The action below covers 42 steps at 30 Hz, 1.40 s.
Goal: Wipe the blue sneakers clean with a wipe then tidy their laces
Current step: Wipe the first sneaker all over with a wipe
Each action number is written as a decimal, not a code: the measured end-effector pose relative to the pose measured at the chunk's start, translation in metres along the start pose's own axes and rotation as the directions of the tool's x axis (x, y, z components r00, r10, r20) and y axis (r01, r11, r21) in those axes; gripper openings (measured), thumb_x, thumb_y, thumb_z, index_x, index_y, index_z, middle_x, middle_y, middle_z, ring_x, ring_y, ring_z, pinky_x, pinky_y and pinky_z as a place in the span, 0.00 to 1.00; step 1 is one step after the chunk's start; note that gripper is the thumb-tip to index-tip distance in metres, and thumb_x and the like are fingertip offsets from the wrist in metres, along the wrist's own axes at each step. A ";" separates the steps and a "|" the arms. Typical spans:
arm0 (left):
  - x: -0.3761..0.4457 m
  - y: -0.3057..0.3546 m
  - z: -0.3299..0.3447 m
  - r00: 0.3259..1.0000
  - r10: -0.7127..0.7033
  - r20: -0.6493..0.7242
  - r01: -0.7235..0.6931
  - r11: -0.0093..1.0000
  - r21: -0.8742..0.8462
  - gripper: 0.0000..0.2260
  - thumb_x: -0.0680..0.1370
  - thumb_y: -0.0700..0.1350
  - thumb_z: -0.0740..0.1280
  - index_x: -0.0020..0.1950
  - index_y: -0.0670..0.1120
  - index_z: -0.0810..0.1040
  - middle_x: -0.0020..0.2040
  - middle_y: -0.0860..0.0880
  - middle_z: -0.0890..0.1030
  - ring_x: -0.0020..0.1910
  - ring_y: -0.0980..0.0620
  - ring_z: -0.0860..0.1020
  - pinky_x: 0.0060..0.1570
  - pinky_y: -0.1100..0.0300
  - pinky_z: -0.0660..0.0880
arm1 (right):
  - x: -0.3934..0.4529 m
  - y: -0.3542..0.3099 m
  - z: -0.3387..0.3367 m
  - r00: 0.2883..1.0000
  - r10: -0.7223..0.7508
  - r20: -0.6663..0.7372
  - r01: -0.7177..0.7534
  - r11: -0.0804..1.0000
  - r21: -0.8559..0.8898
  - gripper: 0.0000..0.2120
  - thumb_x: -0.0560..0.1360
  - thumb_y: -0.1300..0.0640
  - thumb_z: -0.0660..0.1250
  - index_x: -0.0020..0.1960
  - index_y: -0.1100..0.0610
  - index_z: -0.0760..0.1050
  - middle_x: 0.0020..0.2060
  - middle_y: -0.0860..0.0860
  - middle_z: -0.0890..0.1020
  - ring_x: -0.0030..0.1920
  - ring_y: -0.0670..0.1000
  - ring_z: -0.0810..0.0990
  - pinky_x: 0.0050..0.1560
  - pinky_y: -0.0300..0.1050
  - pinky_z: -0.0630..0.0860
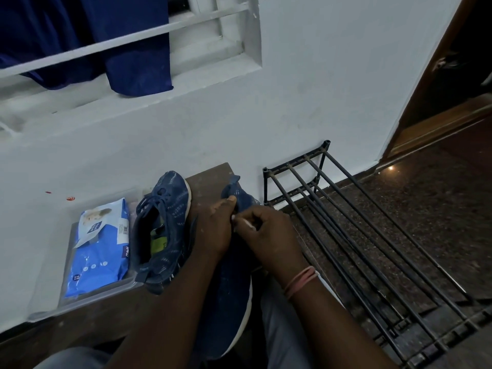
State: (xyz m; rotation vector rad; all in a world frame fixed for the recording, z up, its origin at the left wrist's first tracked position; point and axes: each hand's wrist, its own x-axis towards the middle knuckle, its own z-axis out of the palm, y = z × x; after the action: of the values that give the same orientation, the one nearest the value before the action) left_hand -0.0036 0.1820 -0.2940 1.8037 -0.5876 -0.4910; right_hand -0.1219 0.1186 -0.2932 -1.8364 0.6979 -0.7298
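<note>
One blue sneaker [162,222] with a white sole lies on the brown bench [210,177], its laces loose over the tongue. A second blue sneaker [234,288] rests on my lap with its heel pointing toward the wall. My left hand [217,225] grips this sneaker near the heel tab. My right hand [269,230] has its fingers curled and pinches a small white bit, likely a lace end or a wipe, against the shoe's opening. A blue pack of wipes [101,246] lies to the left.
The wipes sit in a clear plastic tray [53,302] on the bench by the white wall. A black metal shoe rack [359,235] stands on the dark floor to the right. A blue cloth [138,49] hangs at the window; a wooden door frame [426,102] is at far right.
</note>
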 end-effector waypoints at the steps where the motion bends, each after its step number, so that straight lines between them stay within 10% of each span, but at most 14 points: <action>1: 0.000 -0.001 0.001 1.000 0.005 0.006 -0.005 1.000 0.009 0.20 0.81 0.53 0.63 0.35 0.41 0.77 0.33 0.41 0.79 0.33 0.44 0.75 0.43 0.47 0.74 | 0.003 0.002 -0.001 0.997 0.019 -0.075 -0.018 1.000 0.013 0.04 0.75 0.57 0.73 0.42 0.52 0.84 0.37 0.43 0.84 0.39 0.41 0.81 0.40 0.32 0.75; 7: 0.001 -0.006 0.001 1.000 -0.012 -0.005 0.012 1.000 0.003 0.20 0.81 0.52 0.64 0.30 0.50 0.70 0.28 0.50 0.72 0.30 0.51 0.69 0.38 0.49 0.69 | 0.001 0.001 -0.001 0.995 -0.008 0.102 0.002 0.998 0.063 0.05 0.74 0.60 0.73 0.42 0.52 0.85 0.36 0.43 0.85 0.37 0.43 0.82 0.40 0.37 0.78; 11: 0.000 -0.006 0.004 1.000 0.011 0.009 -0.011 0.999 0.051 0.20 0.79 0.56 0.62 0.36 0.43 0.80 0.33 0.46 0.82 0.35 0.43 0.79 0.44 0.46 0.75 | 0.004 0.004 -0.006 0.989 0.063 -0.135 -0.055 0.997 0.059 0.06 0.76 0.56 0.73 0.40 0.51 0.83 0.35 0.42 0.84 0.37 0.42 0.82 0.40 0.38 0.79; 15: -0.001 -0.003 0.002 1.000 -0.015 -0.003 0.015 1.000 0.004 0.20 0.83 0.48 0.64 0.30 0.47 0.71 0.28 0.48 0.72 0.29 0.50 0.70 0.39 0.49 0.69 | -0.006 -0.005 -0.003 0.996 -0.042 0.083 0.042 0.999 0.002 0.06 0.75 0.59 0.73 0.40 0.52 0.84 0.35 0.42 0.84 0.37 0.40 0.81 0.38 0.29 0.73; 19: 0.002 -0.006 0.001 0.999 0.044 0.006 -0.044 0.998 0.054 0.22 0.79 0.56 0.62 0.33 0.40 0.74 0.31 0.46 0.76 0.33 0.51 0.73 0.43 0.45 0.74 | -0.003 0.004 -0.004 0.971 0.142 -0.191 -0.125 0.987 0.099 0.09 0.77 0.55 0.72 0.38 0.53 0.81 0.33 0.45 0.84 0.36 0.43 0.82 0.39 0.37 0.77; 23: 0.004 -0.007 0.000 1.000 0.024 0.004 -0.024 1.000 0.019 0.24 0.76 0.59 0.63 0.32 0.40 0.71 0.32 0.36 0.73 0.32 0.50 0.71 0.41 0.43 0.74 | -0.008 0.002 -0.003 0.986 0.152 0.064 -0.162 0.968 0.191 0.08 0.75 0.59 0.73 0.37 0.56 0.82 0.32 0.48 0.85 0.33 0.44 0.82 0.37 0.42 0.79; 27: 0.002 -0.004 0.000 1.000 0.009 -0.010 -0.009 1.000 0.014 0.17 0.77 0.55 0.63 0.31 0.50 0.73 0.31 0.48 0.73 0.33 0.51 0.70 0.41 0.43 0.72 | -0.010 0.002 -0.001 0.970 0.206 -0.128 -0.183 0.968 0.170 0.08 0.76 0.57 0.73 0.37 0.53 0.81 0.32 0.43 0.84 0.34 0.41 0.82 0.39 0.38 0.77; 31: 0.000 -0.004 0.002 1.000 -0.016 -0.006 0.016 1.000 -0.008 0.21 0.82 0.51 0.64 0.28 0.50 0.70 0.27 0.51 0.71 0.28 0.53 0.69 0.35 0.53 0.68 | -0.015 -0.002 0.004 0.993 0.118 0.016 -0.119 0.989 0.090 0.08 0.75 0.56 0.73 0.38 0.52 0.81 0.34 0.44 0.84 0.35 0.43 0.82 0.40 0.45 0.81; 35: 0.003 -0.004 0.000 1.000 -0.001 -0.028 0.001 1.000 0.027 0.18 0.77 0.56 0.63 0.33 0.47 0.78 0.33 0.52 0.79 0.36 0.52 0.76 0.44 0.51 0.73 | -0.010 0.016 -0.005 0.963 0.222 -0.154 -0.212 0.974 0.077 0.09 0.76 0.55 0.73 0.37 0.53 0.80 0.33 0.46 0.84 0.35 0.45 0.83 0.43 0.53 0.82; 42: 0.005 -0.008 -0.001 1.000 0.012 -0.015 -0.011 0.998 0.055 0.17 0.76 0.58 0.62 0.35 0.50 0.81 0.37 0.48 0.82 0.39 0.48 0.79 0.50 0.45 0.76 | -0.012 0.006 -0.004 0.985 0.141 -0.103 -0.118 0.972 0.204 0.08 0.76 0.57 0.73 0.39 0.54 0.82 0.34 0.45 0.84 0.36 0.44 0.82 0.41 0.44 0.81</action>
State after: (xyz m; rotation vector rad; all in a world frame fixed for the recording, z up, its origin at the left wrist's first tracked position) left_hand 0.0022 0.1817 -0.3012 1.8536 -0.6058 -0.4565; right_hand -0.1336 0.1236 -0.2999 -1.5627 0.7850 -0.7960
